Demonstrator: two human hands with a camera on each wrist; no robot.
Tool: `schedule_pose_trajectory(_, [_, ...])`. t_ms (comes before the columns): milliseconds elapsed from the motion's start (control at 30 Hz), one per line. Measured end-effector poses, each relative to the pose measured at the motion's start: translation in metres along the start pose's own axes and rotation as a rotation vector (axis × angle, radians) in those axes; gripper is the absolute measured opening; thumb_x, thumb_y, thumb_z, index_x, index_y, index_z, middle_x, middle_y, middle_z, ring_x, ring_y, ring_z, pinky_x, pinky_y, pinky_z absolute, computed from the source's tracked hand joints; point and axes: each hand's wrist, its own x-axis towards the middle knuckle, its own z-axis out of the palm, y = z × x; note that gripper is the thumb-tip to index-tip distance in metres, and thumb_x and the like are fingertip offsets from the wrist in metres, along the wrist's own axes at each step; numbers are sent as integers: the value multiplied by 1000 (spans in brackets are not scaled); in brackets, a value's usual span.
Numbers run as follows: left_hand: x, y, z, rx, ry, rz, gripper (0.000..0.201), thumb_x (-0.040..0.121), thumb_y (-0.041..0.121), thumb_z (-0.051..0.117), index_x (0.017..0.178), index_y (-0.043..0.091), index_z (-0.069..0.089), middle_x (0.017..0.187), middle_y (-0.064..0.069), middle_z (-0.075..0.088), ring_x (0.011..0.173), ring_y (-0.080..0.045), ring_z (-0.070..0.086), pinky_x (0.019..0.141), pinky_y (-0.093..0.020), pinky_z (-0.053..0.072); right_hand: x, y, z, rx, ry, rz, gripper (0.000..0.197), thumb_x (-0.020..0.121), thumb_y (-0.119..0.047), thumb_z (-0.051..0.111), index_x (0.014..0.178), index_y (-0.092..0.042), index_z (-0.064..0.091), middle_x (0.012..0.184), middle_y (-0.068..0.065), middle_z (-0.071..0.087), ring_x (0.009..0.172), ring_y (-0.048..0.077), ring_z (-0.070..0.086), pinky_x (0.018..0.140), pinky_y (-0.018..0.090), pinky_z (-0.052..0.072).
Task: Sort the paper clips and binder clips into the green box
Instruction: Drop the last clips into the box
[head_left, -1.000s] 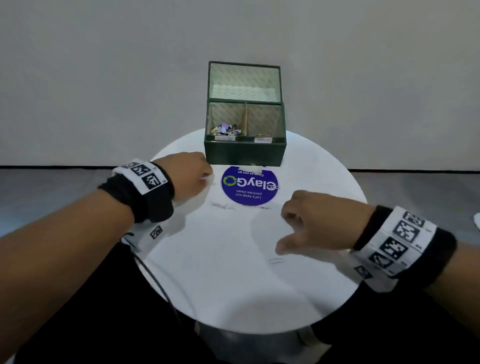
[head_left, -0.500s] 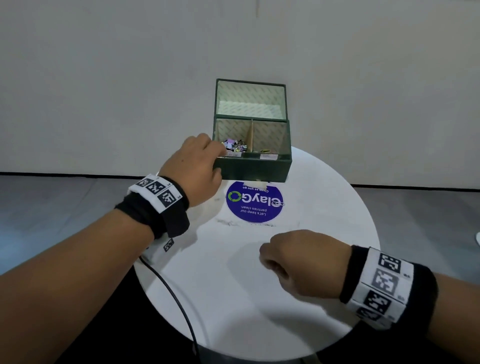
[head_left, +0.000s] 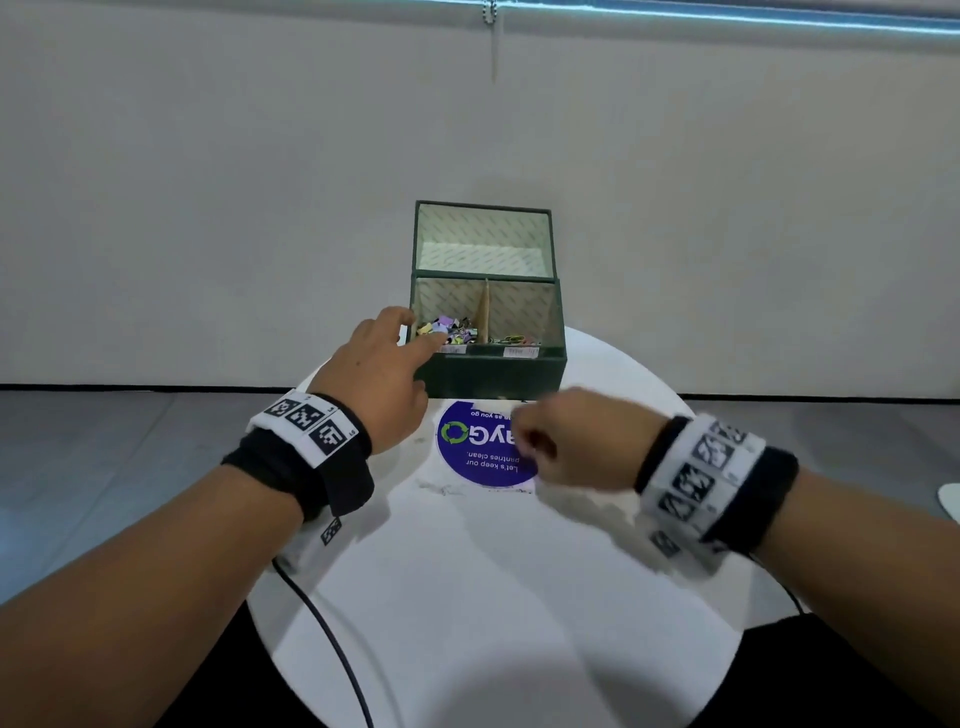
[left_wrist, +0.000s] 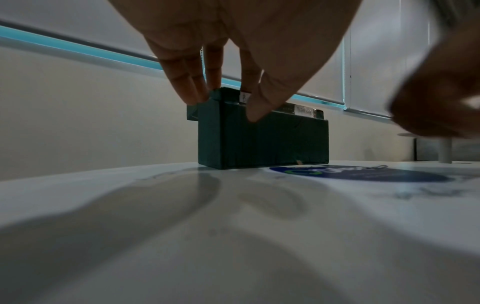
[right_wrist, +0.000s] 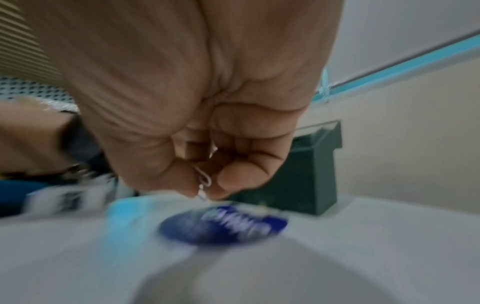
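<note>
I see the green box (head_left: 491, 366) at the far edge of the round white worktop (head_left: 493, 597), lid raised. My left hand (head_left: 382, 376) has its fingers spread over the box's left front corner. My right hand (right_wrist: 207, 115), above the blue sticker (head_left: 470, 457), pinches a paper clip (right_wrist: 203, 182) between thumb and curled fingers. Binder clips (head_left: 447, 331) fill the left compartment.
</note>
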Motion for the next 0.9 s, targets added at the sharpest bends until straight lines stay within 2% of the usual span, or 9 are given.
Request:
schedule_pose_trajectory(133, [-1,-1,-2,3,-16,-9,58,89,31,60,144,35,40,148,-4,29,128,-27,41,98,-39,47,46,24,-49,110,362,93,13,89,-11,59,94,-20,66,84,-4,66,78,17,62,71,27,52])
schedule_pose_trajectory(267, [-2,0,-4,-2,-17,-14,57,89,30,60,143,35,41,148,-4,30,127,-28,41,98,-40,48,72,41,-64,53,392,172,24,90,-31,71,114,-30,71,115,-7,65,103,16,63,89,29,50])
schedule_pose_trajectory(300, [-2,0,-4,-3,-18,-18,57,89,30,60,143,35,41,148,-4,31,127,-27,41,97,-40,48,72,42,-63,22,404,171,28,89,-36,71,117,-32,71,121,-7,62,105,16,61,89,29,47])
schedule_pose_trajectory(367, [-2,-1,-4,3,-21,-19,57,89,31,59,143,36,41,148,-3,30,127,-27,41,98,-40,48,62,37,-58,-27,471,116,21,90,-36,69,110,-32,72,114,-7,61,95,16,59,81,29,46])
schedule_pose_trajectory(433, [-1,-1,-4,8,-23,-20,57,89,32,60,143,37,40,148,-3,30,127,-27,41,98,-39,47,44,30,-45,-110,402,54,12,92,-31,63,97,-29,74,98,-6,67,85,17,61,73,28,48])
schedule_pose_trajectory(500, [-1,-2,-3,10,-22,-22,57,90,32,59,143,37,41,148,-3,31,128,-27,40,98,-39,47,28,22,-25,-209,153,65,15,90,-30,59,95,-29,74,91,-8,70,83,15,63,76,32,56])
schedule_pose_trajectory(600, [-1,-2,-1,15,-20,-22,56,90,32,59,143,37,41,148,-2,31,127,-26,41,96,-39,48,18,19,1,-263,-117,96,22,90,-29,62,109,-27,71,106,-5,70,96,18,64,83,30,55])
schedule_pose_trajectory(700, [-2,0,-3,2,-17,-15,56,89,31,59,142,36,42,147,-2,33,125,-26,42,94,-38,48,18,19,12,-267,-140,91,24,90,-32,67,113,-27,66,113,-3,67,97,19,60,78,28,51])
schedule_pose_trajectory(900, [-5,2,-9,-38,-12,-2,53,90,30,57,141,34,42,147,0,32,126,-24,40,97,-35,46,25,9,12,-302,-178,88,34,84,-37,70,114,-25,59,103,-2,67,96,22,66,80,35,59])
